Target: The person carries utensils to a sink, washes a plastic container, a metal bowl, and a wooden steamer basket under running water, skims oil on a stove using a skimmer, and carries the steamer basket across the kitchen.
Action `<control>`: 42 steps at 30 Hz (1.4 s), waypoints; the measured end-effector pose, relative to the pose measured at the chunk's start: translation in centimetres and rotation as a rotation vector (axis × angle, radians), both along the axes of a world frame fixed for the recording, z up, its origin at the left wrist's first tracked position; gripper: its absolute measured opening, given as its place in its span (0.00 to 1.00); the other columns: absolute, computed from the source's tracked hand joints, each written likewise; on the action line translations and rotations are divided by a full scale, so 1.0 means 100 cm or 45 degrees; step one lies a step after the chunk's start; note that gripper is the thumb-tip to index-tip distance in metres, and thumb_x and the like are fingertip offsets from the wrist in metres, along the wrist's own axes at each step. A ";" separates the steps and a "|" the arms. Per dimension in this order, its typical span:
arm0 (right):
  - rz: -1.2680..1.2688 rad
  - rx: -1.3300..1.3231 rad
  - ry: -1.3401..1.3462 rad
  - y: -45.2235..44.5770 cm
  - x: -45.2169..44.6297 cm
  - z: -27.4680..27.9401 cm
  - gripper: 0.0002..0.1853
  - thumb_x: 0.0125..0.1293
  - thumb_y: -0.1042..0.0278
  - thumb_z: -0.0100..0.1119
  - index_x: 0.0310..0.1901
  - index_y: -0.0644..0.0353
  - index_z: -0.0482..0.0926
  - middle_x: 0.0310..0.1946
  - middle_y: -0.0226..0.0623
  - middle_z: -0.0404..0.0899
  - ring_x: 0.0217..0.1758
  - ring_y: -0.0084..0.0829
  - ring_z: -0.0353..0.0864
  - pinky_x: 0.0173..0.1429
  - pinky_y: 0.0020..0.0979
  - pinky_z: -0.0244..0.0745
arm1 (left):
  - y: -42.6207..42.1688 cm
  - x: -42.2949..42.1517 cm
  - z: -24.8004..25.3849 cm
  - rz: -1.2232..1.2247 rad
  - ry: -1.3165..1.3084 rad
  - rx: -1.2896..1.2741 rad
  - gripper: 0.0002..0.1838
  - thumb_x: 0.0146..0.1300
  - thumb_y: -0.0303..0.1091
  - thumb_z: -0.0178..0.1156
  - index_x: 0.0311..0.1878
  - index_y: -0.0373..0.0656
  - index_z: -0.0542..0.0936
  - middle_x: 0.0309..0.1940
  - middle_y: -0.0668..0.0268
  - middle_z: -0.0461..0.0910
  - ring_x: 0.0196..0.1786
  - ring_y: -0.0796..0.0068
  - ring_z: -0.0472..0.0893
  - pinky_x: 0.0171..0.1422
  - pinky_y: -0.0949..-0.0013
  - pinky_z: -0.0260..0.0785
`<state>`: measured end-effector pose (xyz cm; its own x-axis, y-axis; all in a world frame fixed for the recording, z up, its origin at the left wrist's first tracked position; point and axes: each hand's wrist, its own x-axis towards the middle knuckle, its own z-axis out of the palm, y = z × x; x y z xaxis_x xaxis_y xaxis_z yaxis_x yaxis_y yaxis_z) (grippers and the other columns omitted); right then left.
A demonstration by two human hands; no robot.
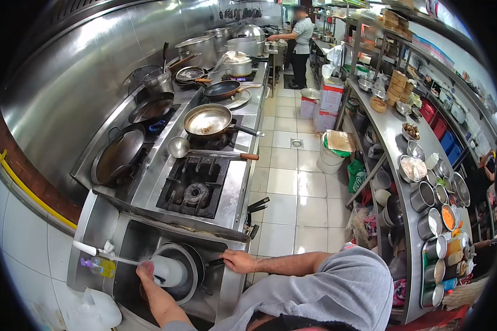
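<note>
At the lower left, my left hand [146,270] is closed at the end of the white faucet spout [121,258] over the sink [128,234]. Pale spray shows just past its fingers. My right hand [237,261] grips the black handle [215,262] of a dark pan at the sink's right side. Most of that pan is hidden behind a round metal pot [192,276] in the basin. Inside or over this pot is a whitish rounded shape [169,271], which I cannot make out clearly. A yellow soap bottle [102,267] with a purple pump stands by the spout.
Beyond the sink is a gas burner [193,190], with a ladle [178,147], a frying pan [207,120] and a wok [119,154]. A tiled aisle [281,193] runs to a co-worker [301,41] at the far stove. Metal containers [422,196] crowd the right-hand counter.
</note>
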<state>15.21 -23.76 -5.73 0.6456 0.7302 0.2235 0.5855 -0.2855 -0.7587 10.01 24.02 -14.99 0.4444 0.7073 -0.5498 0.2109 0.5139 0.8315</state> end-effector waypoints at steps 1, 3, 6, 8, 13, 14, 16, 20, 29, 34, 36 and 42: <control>-0.004 0.009 0.000 0.000 0.000 -0.001 0.12 0.56 0.70 0.47 0.44 0.61 0.69 0.36 0.41 0.70 0.39 0.44 0.73 0.42 0.39 0.72 | 0.000 0.000 -0.001 0.054 -0.018 -0.039 0.15 0.61 0.41 0.40 0.42 0.42 0.70 0.33 0.63 0.73 0.35 0.68 0.75 0.38 0.67 0.68; -0.007 0.014 0.004 0.000 0.000 -0.002 0.13 0.56 0.71 0.47 0.44 0.61 0.69 0.36 0.41 0.70 0.39 0.44 0.73 0.42 0.39 0.71 | 0.001 0.000 -0.002 0.057 -0.013 -0.037 0.15 0.61 0.41 0.40 0.42 0.41 0.71 0.32 0.63 0.73 0.34 0.69 0.75 0.38 0.67 0.68; -0.007 0.006 -0.011 0.001 0.000 -0.001 0.13 0.56 0.71 0.47 0.44 0.60 0.69 0.35 0.41 0.70 0.38 0.44 0.73 0.41 0.39 0.72 | 0.004 -0.003 -0.004 0.040 -0.046 -0.062 0.15 0.61 0.42 0.41 0.41 0.41 0.71 0.33 0.64 0.73 0.34 0.69 0.75 0.37 0.68 0.68; -0.026 0.000 -0.028 0.001 0.000 0.001 0.12 0.56 0.70 0.47 0.43 0.60 0.69 0.35 0.41 0.70 0.38 0.44 0.74 0.40 0.39 0.72 | 0.009 -0.008 -0.005 -0.015 -0.183 -0.202 0.14 0.61 0.41 0.42 0.39 0.41 0.70 0.33 0.63 0.74 0.34 0.68 0.76 0.36 0.68 0.68; -0.008 0.010 -0.063 0.004 0.001 -0.004 0.12 0.56 0.70 0.47 0.43 0.60 0.69 0.33 0.41 0.70 0.35 0.44 0.74 0.37 0.39 0.72 | -0.005 -0.006 0.002 0.045 -0.038 0.011 0.08 0.58 0.32 0.45 0.36 0.40 0.70 0.31 0.61 0.74 0.32 0.64 0.76 0.35 0.65 0.70; -0.027 0.019 -0.083 0.003 0.001 -0.004 0.12 0.56 0.70 0.48 0.43 0.60 0.70 0.32 0.41 0.70 0.34 0.43 0.74 0.36 0.38 0.72 | -0.007 -0.007 0.002 0.042 -0.017 -0.007 0.08 0.59 0.32 0.45 0.36 0.39 0.70 0.30 0.60 0.74 0.32 0.64 0.76 0.34 0.64 0.71; -0.051 0.023 -0.107 0.004 0.001 -0.001 0.12 0.55 0.71 0.49 0.42 0.60 0.71 0.30 0.40 0.70 0.33 0.42 0.74 0.35 0.36 0.72 | -0.007 -0.009 -0.002 0.041 -0.028 -0.030 0.11 0.59 0.36 0.44 0.40 0.40 0.69 0.32 0.60 0.74 0.32 0.64 0.76 0.34 0.64 0.70; -0.061 0.028 -0.115 0.005 0.001 -0.004 0.11 0.55 0.71 0.49 0.41 0.60 0.71 0.30 0.40 0.70 0.32 0.41 0.74 0.34 0.36 0.72 | -0.001 -0.010 -0.015 0.017 0.010 0.037 0.12 0.59 0.37 0.43 0.42 0.41 0.69 0.32 0.61 0.73 0.31 0.63 0.76 0.32 0.64 0.69; -0.058 0.016 -0.102 0.005 0.001 0.000 0.10 0.57 0.69 0.48 0.41 0.59 0.72 0.31 0.39 0.70 0.32 0.42 0.74 0.34 0.38 0.72 | -0.018 -0.010 0.004 -0.008 0.058 0.042 0.16 0.61 0.36 0.42 0.49 0.39 0.66 0.42 0.61 0.71 0.38 0.62 0.75 0.37 0.64 0.68; -0.059 0.009 -0.096 0.006 0.001 0.003 0.10 0.57 0.69 0.49 0.41 0.58 0.72 0.30 0.39 0.71 0.32 0.42 0.74 0.35 0.37 0.72 | -0.023 -0.010 0.009 0.035 0.016 0.001 0.18 0.61 0.37 0.41 0.51 0.38 0.65 0.44 0.60 0.70 0.39 0.62 0.75 0.38 0.64 0.67; -0.065 -0.009 -0.066 0.005 0.001 0.007 0.09 0.57 0.70 0.49 0.40 0.59 0.72 0.30 0.39 0.71 0.32 0.42 0.74 0.35 0.38 0.72 | -0.026 -0.007 0.014 0.075 0.036 0.009 0.17 0.61 0.37 0.42 0.51 0.40 0.66 0.43 0.61 0.71 0.40 0.63 0.75 0.38 0.65 0.67; -0.084 0.072 -0.104 0.010 0.001 0.003 0.08 0.55 0.72 0.50 0.38 0.59 0.73 0.28 0.41 0.71 0.31 0.43 0.74 0.33 0.38 0.71 | -0.019 -0.012 -0.008 0.117 -0.206 0.086 0.03 0.58 0.30 0.46 0.35 0.45 0.69 0.25 0.66 0.71 0.25 0.69 0.74 0.28 0.67 0.69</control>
